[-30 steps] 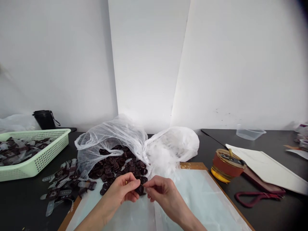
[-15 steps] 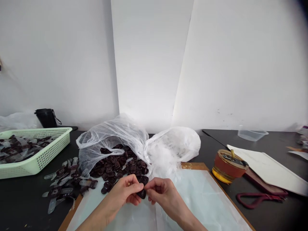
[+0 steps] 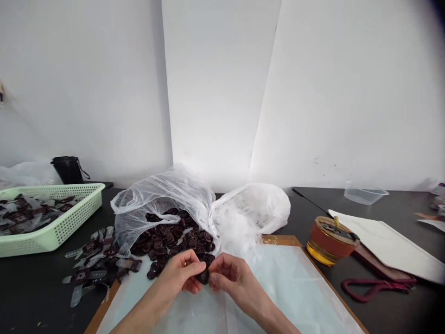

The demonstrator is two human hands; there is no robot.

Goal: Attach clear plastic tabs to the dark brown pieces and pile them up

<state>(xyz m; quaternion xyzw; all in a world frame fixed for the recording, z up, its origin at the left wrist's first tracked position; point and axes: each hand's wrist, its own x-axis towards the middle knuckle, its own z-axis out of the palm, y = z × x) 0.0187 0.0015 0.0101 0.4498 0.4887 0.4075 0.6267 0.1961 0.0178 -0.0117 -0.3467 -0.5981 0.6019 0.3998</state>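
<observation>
Both hands meet over the front of a pale sheet on a wooden board (image 3: 278, 240). My left hand (image 3: 177, 277) and my right hand (image 3: 232, 279) pinch one small dark brown plastic piece (image 3: 203, 276) between their fingertips. Just behind them a heap of the same dark brown pieces (image 3: 173, 240) spills from an opened clear plastic bag (image 3: 156, 199). A second, whitish plastic bag (image 3: 248, 208) lies right of it.
A green perforated basket (image 3: 59, 222) with dark pieces on clear strips stands far left; more such strips (image 3: 92, 262) lie beside it. A round red-and-gold tin (image 3: 330, 239), white papers (image 3: 389, 246), dark red-handled scissors (image 3: 373, 287), a clear tub (image 3: 365, 195) and a black cup (image 3: 66, 169) sit on the dark table.
The hands have stayed together on the small dark piece, turning it slightly between the fingertips. The view has shifted a little to the left.
</observation>
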